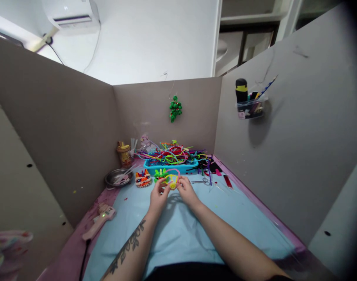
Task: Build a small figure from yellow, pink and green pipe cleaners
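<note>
Between my two hands, above the middle of the blue cloth, is a small piece of bent yellow pipe cleaner [173,185] with a coiled round part. A pink pipe cleaner strand loops up from it. My left hand [160,194] pinches its left side, thumb and fingers closed. From the right, my right hand [186,191] grips it with closed fingertips. Just behind my left fingers stands a green pipe cleaner figure [160,174]. Left of that sits an orange and white pipe cleaner figure [143,178]. Fine detail of the held piece is too small to make out.
A blue tray [169,168] heaped with coloured pipe cleaners stands at the back. Scissors [206,181] and a red comb-like item [227,181] lie right. Left are a metal bowl [119,178] and a pink glue gun [100,222]. Grey panels [166,97] enclose three sides.
</note>
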The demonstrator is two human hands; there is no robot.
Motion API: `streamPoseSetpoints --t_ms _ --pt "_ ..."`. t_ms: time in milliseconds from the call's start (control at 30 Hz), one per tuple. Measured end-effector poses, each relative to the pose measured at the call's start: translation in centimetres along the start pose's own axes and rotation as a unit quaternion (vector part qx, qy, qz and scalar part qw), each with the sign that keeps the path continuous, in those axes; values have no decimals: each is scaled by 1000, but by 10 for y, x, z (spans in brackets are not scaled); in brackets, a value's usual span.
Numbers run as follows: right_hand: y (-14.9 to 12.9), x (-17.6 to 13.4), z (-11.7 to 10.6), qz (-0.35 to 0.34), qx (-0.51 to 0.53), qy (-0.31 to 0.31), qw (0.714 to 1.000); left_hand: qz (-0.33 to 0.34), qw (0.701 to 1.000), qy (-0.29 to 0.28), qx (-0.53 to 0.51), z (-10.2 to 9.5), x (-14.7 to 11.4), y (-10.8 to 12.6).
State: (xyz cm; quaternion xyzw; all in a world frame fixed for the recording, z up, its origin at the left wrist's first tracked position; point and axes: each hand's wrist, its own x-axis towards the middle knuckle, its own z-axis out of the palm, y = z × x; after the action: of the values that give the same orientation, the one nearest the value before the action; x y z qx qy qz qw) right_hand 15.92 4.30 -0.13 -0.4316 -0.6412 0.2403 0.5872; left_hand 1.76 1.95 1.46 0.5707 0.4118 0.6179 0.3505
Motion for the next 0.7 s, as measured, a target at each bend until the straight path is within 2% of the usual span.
streamPoseSetpoints --t_ms 67,133,333,400,567,700 --pt "-2 -1 0 2 -9 -21 1000 0 999 -43 -3 2 -2 0" --pt "-2 -2 1 10 -1 -32 999 -5 998 -60 -2 3 -2 -2" --pt "0 1 1 27 53 -40 997 -68 995 -47 -56 4 2 -7" --pt "1 4 -3 26 55 -20 998 -101 990 -34 -87 3 3 -6" --pt "4 16 -20 13 7 84 996 -167 974 -10 -156 -3 8 1" --pt "5 18 -23 24 -16 53 998 -210 952 -67 -213 -10 9 8"
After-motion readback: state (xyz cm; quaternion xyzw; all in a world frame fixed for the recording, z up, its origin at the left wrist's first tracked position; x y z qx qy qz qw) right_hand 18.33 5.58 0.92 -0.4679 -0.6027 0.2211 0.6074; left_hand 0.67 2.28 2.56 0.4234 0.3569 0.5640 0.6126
